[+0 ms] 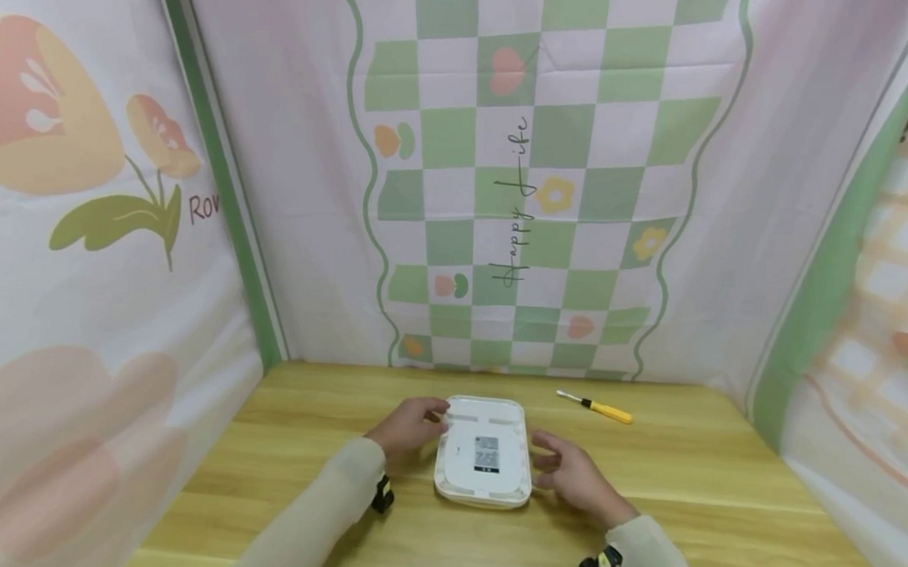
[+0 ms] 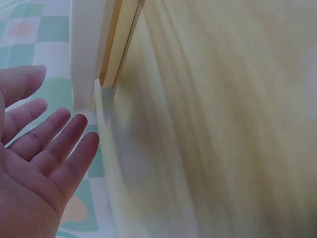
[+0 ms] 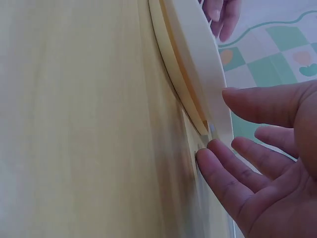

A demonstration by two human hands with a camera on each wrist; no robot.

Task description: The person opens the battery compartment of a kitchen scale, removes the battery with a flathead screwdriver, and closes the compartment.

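Positioning looks like the current step: I have the left hand [image 1: 411,424] and right hand [image 1: 571,469] relaxed, gripping nothing, beside the white, rounded-rectangular plastic case [image 1: 484,451] midway between the side edges of the desk [image 1: 718,468], and next probably need an even two-sided grip.

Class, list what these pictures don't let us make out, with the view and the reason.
Head: wording of the label on the white device, too small.
Head: the device's underside, hidden by its own body against the table.
Head: the screwdriver tip's shape, too small.
Right wrist: most of the left hand, cut off by the top edge.
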